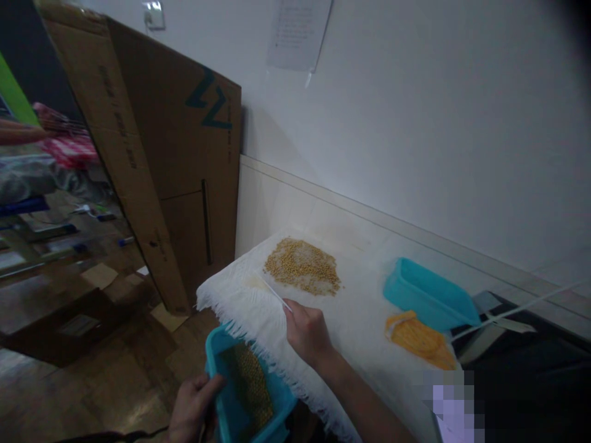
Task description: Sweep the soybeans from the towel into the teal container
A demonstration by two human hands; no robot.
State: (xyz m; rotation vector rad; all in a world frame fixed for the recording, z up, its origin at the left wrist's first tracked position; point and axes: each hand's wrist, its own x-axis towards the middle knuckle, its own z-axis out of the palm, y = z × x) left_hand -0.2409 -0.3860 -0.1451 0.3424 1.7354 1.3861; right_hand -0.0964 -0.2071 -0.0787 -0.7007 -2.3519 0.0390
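My left hand (196,403) grips the left rim of a blue plastic bin (224,394), which sits below the table's front edge. Yellow-brown beans (252,375) lie inside it, and the cloth partly covers its far side. My right hand (307,329) is closed on a thin white strip (276,291) that points up and left, low over the white fringed cloth (355,332). Whether the strip is a stick or the edge of a flat piece, I cannot tell. Just beyond it, a loose pile of similar beans (302,264) is spread on the cloth.
A second blue bin (429,292) stands at the right, beside an orange net bag (420,338). Dark items (530,357) lie past them. On the left rises a tall cardboard box (180,141); behind it, part of another person's arm (21,132) shows. The wall (438,141) closes the back.
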